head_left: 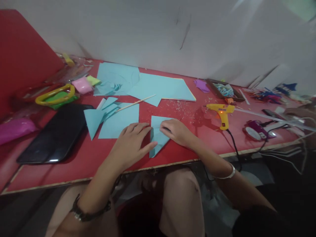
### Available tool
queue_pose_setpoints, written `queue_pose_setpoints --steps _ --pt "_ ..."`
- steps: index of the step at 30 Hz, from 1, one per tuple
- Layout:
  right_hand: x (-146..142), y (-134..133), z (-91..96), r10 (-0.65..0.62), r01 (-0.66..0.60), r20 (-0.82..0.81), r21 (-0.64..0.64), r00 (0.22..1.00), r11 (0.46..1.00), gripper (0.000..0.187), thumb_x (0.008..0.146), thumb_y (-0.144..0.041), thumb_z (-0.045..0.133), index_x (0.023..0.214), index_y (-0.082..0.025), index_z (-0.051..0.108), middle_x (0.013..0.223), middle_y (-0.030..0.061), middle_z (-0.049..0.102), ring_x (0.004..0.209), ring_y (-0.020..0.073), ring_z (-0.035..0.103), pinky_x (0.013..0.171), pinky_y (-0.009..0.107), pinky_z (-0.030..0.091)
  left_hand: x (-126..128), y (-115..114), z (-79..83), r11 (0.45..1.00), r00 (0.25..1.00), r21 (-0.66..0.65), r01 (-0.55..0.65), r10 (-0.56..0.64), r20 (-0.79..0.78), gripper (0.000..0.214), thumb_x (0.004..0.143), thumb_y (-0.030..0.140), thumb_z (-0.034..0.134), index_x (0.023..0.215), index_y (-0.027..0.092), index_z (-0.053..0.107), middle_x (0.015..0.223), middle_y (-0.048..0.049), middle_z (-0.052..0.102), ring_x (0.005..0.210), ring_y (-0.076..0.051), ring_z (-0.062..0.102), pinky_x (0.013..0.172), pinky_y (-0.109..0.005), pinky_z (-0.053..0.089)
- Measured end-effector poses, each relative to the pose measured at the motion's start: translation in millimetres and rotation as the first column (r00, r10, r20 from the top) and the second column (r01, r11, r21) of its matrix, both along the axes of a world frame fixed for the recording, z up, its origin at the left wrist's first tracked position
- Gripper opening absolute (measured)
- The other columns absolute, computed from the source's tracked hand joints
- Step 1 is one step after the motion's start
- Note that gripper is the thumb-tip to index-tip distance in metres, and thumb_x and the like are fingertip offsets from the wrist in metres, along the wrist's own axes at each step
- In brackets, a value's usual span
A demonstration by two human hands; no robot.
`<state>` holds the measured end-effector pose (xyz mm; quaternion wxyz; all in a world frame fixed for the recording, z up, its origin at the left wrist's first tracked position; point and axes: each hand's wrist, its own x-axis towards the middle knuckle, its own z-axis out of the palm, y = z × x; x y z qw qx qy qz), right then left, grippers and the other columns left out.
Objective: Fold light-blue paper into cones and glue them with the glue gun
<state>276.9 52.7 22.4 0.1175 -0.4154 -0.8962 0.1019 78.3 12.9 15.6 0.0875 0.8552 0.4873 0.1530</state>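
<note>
A light blue folded paper piece (158, 136) lies on the red table (74, 164) near its front edge. My left hand (132, 143) rests flat on the table with its fingers stretched out, and the fingertips press the paper's left edge. My right hand (176, 131) lies on the paper's right side with its fingers curled down, pressing a fold. A larger blue sheet (119, 123) and a blue folded triangle (93, 120) sit just left of my hands, with a thin wooden stick (135, 103) across them.
A black tablet (56, 131) lies at the left. A yellow glue gun (222, 113) with a black cord stands at the right. Big blue sheets (158, 86) lie at the back. Yellow-handled scissors (55, 93), pink foam (82, 85), a scrap tray (223, 89) and a tape roll (254, 131) surround them.
</note>
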Motion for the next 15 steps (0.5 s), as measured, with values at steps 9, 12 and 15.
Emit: queue_pose_setpoints --steps 9,12,15 --pt "-8.6 2.8 -3.2 -0.082 0.082 -0.010 0.047 0.997 0.995 0.018 0.088 -0.027 0.040 0.078 -0.017 0.052 0.078 0.0035 0.055 0.073 0.0149 0.049 0.063 0.024 0.032 2.9 -0.3 -4.4 0.998 0.998 0.060 -0.024 0.027 -0.054 0.056 0.081 0.051 0.043 0.125 0.017 0.044 0.130 -0.0084 0.047 0.115 -0.029 0.039 0.095 -0.044 0.035" --pt "-10.0 2.9 -5.8 -0.109 0.110 -0.011 0.071 0.994 0.991 0.018 0.088 -0.028 0.041 0.077 -0.017 0.052 0.076 0.0031 0.056 0.072 0.0148 0.049 0.062 0.024 0.031 3.2 -0.9 -4.8 0.997 0.998 0.070 -0.021 0.025 -0.063 0.056 0.081 0.050 0.043 0.126 0.016 0.043 0.130 -0.0090 0.047 0.116 -0.029 0.039 0.095 -0.043 0.035" --pt "-10.0 2.8 -7.5 -0.118 0.120 -0.040 0.070 0.992 0.990 0.019 0.088 -0.027 0.040 0.077 -0.017 0.051 0.077 0.0029 0.056 0.072 0.0143 0.049 0.062 0.024 0.030 3.1 -1.4 -6.2 0.997 0.998 0.078 -0.021 0.026 -0.064 0.056 0.082 0.051 0.041 0.126 0.017 0.043 0.129 -0.0086 0.048 0.116 -0.028 0.039 0.096 -0.043 0.035"
